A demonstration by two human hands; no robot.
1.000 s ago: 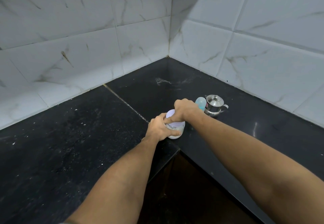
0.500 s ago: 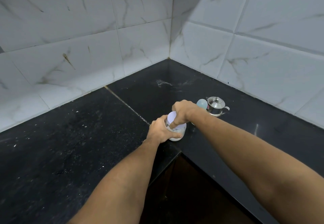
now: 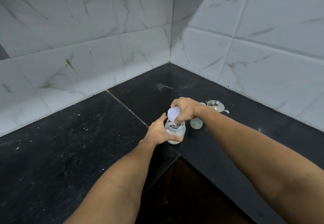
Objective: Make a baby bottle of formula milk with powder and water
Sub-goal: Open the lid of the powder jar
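The head view looks down at a black stone worktop (image 3: pixel 73 153) that runs into a corner of white marble-pattern wall tiles (image 3: pixel 78 36). Near the inner edge of the worktop stands a small clear jar (image 3: pixel 175 133) with white powder in its lower part. The left hand (image 3: pixel 160 132) is wrapped around the jar from the left side; its fingers (image 3: pixel 175 138) curve around the front of the jar and the thumb rests near the rim. The right hand (image 3: pixel 186 109) is above the jar and pinches a round pale lid (image 3: pixel 173 114) between the thumb and the other fingers. The lid is tilted and lifted off the mouth of the jar, so the jar is open. Something grey lies inside the jar, but I cannot tell what it is. Just to the right of the jar stands a baby bottle (image 3: pixel 196 123) of pale blue-green colour, partly hidden behind the right wrist. Behind the bottle, nearer to the wall, is a small steel kettle (image 3: pixel 217 106) with a knob on its lid. White specks lie scattered on the worktop.
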